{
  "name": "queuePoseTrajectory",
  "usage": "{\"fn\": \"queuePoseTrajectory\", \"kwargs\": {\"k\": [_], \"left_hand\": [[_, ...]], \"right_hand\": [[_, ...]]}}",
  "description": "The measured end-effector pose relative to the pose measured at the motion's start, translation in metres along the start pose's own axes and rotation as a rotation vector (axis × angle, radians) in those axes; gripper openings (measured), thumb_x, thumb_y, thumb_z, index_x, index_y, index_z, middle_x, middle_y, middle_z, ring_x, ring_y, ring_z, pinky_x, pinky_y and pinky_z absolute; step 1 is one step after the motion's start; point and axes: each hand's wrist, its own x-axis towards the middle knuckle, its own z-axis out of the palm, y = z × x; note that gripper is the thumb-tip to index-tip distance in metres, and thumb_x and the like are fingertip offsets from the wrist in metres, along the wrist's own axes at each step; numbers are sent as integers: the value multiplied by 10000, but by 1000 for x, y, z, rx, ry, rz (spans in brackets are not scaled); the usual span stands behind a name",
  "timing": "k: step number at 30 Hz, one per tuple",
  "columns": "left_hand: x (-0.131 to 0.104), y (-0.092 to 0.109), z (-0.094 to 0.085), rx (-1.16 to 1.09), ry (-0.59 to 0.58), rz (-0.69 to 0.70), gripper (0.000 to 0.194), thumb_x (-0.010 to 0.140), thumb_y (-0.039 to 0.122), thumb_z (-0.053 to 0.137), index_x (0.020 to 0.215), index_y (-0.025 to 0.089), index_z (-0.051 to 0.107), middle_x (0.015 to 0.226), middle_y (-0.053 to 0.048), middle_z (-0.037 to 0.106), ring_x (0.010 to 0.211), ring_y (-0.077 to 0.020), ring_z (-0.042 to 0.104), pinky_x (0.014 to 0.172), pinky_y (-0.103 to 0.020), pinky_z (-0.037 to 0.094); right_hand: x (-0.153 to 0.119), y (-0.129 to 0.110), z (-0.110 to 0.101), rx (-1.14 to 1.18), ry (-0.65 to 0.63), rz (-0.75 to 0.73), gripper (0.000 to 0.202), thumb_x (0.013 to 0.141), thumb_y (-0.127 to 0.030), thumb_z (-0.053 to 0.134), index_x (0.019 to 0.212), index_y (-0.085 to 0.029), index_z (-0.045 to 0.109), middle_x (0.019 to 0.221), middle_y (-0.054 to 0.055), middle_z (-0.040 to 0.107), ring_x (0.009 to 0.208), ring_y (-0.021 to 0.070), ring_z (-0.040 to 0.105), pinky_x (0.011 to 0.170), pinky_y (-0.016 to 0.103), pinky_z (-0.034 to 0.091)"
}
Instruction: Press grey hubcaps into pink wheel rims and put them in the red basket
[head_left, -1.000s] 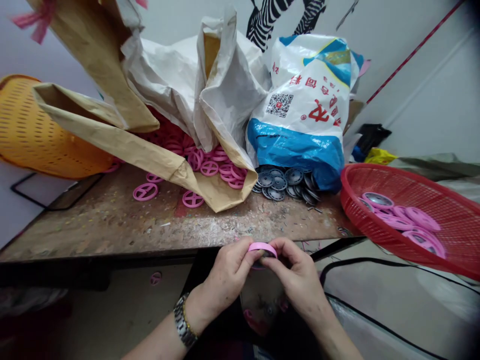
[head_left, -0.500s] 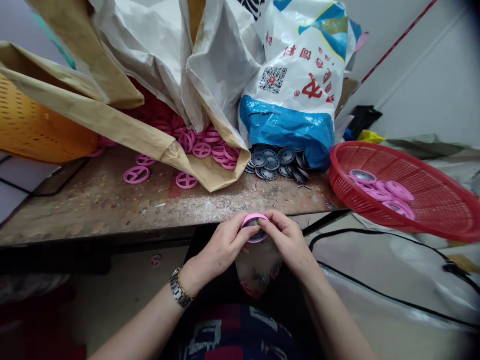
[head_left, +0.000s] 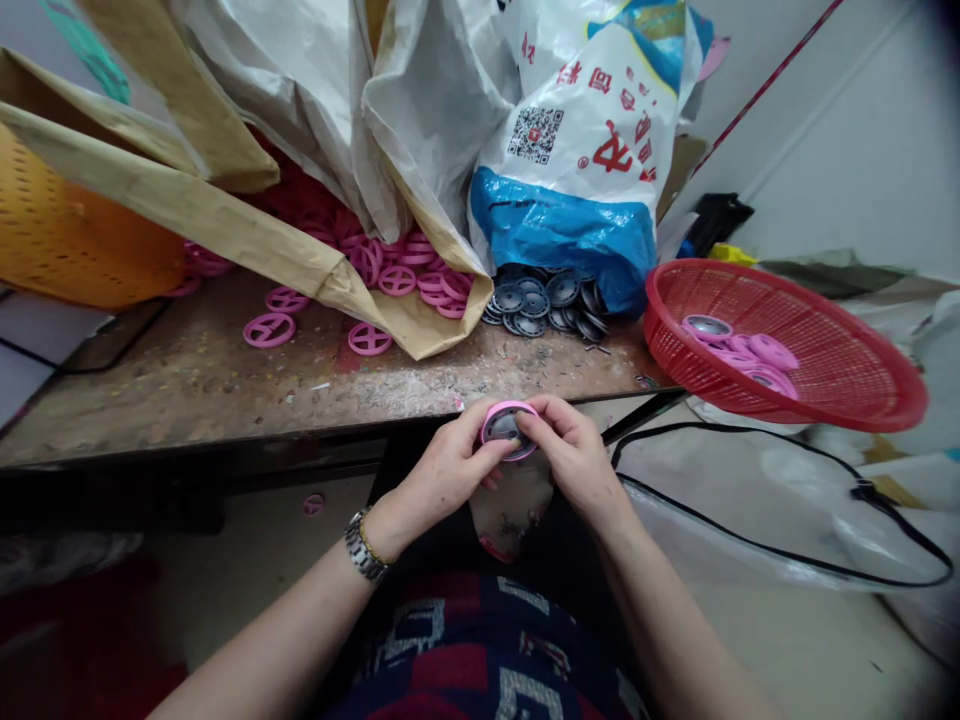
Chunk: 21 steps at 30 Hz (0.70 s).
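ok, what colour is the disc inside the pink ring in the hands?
Grey disc; shows best in the head view.

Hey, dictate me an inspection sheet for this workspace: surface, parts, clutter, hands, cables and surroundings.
Surface: brown worktable, worn and speckled.
Job's things: pink-rimmed disc, grey face showing; grey discs heaped by the blue-and-white sack; pink spoked rings at the brown paper sack.
Clutter: small dark scraps on the worktable; one stray ring below it.
Hands: left hand and right hand both grip the pink-rimmed disc.
Cables: black strap or cord, unclear which.
Surroundings: orange basket left; red basket right, holding pink pieces.
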Motion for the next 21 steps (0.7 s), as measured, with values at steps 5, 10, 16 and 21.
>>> {"fn": "queuePoseTrajectory", "kwargs": {"k": [5, 10, 16, 21], "left_hand": [[-5, 4, -1, 30, -45, -11, 401, 898, 279, 605, 1289, 212, 545, 887, 6, 612, 616, -109, 619, 557, -235, 575], [-6, 4, -1, 74, -100, -8, 453, 878, 256, 630, 1317, 232, 522, 922, 1, 633, 632, -118, 627, 574, -241, 569], [0, 2, 5, 76, -59, -7, 476, 877, 237, 614, 1343, 233, 516, 924, -7, 652, 614, -124, 629, 560, -244, 560], [-2, 3, 11, 98, -19, -9, 593, 889, 245, 586, 1462, 224, 432, 790, 15, 654, 586, -138, 627, 590, -254, 539]], "right_hand": [[-6, 1, -2, -26, -17, 3, 245, 838, -434, 651, 827, -190, 652, 745, -2, 635, 704, 149, 554, 666, 256, 443], [-11, 5, -7, -39, -21, 17, 229, 845, -422, 646, 836, -193, 654, 748, -2, 641, 711, 154, 567, 672, 262, 453], [-17, 1, -16, -57, -73, 11, 146, 864, -346, 627, 908, -210, 657, 840, -2, 672, 812, 169, 606, 748, 270, 478], [-20, 0, -14, -112, -14, -26, 106, 880, -299, 597, 885, -212, 658, 793, -10, 651, 750, 161, 585, 703, 259, 463]]}}
